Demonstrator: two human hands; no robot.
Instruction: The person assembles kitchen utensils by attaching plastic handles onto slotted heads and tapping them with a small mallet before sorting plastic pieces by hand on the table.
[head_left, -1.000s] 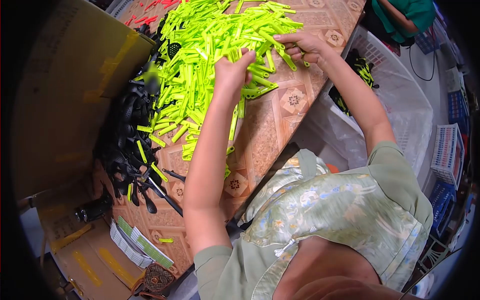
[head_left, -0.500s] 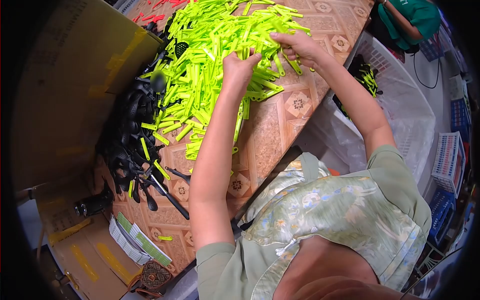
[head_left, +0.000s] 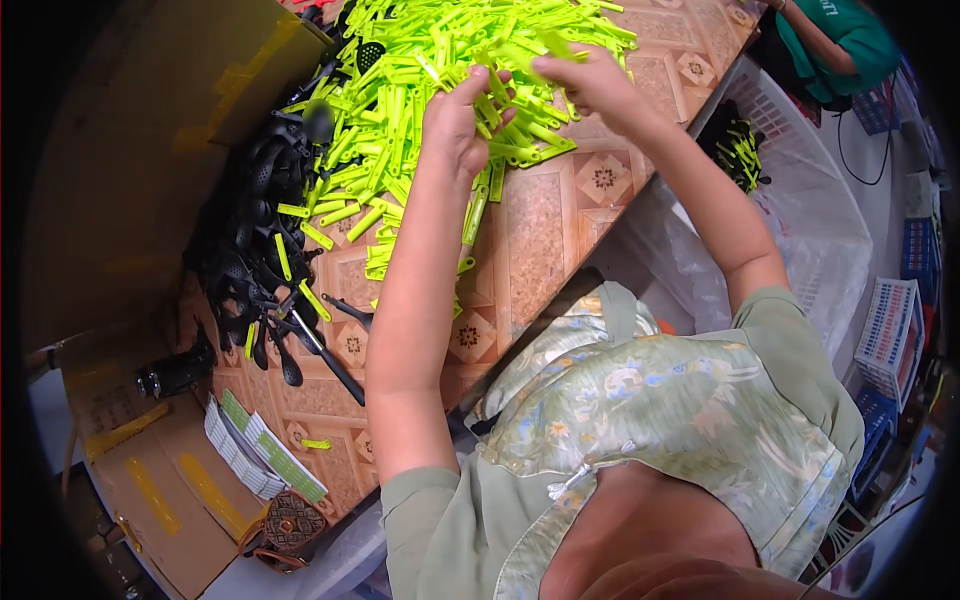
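A large heap of lime-green plastic handles (head_left: 400, 120) covers the far part of the table. Over its near edge, my left hand (head_left: 458, 125) is closed with a few of these handles between thumb and fingers. To its right, my right hand (head_left: 595, 85) pinches a lime-green handle (head_left: 557, 44), blurred by motion, and the two hands are close together. Black kitchen utensil heads (head_left: 265, 180), some slotted, lie piled along the left side of the heap.
A tall cardboard box (head_left: 130, 190) stands at the left. A black rod-like tool (head_left: 330, 358), stacked printed cards (head_left: 262, 445) and a small patterned bag (head_left: 292, 522) lie nearer. Right of the table edge is a white plastic basket (head_left: 800, 190). A person in green (head_left: 840, 45) is beyond.
My left hand has turned, its fingers now showing around handles. The right hand has shifted slightly left and up with its handle. The view has moved a little.
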